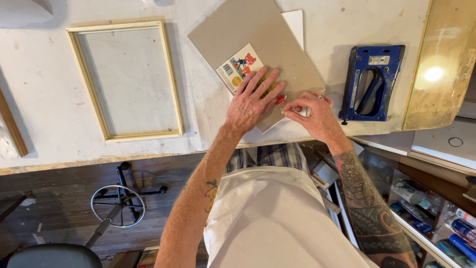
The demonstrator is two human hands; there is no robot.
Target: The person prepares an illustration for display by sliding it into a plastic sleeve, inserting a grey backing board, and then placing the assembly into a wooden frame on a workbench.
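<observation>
A grey cardboard sheet (pixel 263 34) lies tilted on the white worktable (pixel 44 89), over a white board (pixel 295 22). On the cardboard sits a small picture card (pixel 237 67) with red cartoon figures. My left hand (pixel 250 101) presses flat on the card and cardboard, fingers spread. My right hand (pixel 315 111) is at the cardboard's near right edge, fingers pinched around a small red-tipped thing (pixel 280 100); what it is I cannot tell.
An empty pale wooden frame (pixel 124 79) lies flat to the left. A blue staple gun (pixel 372 82) rests to the right, beside a yellowed pane (pixel 441 64). Below the table edge are a stool (pixel 116 201) and shelves with bottles (pixel 446 228).
</observation>
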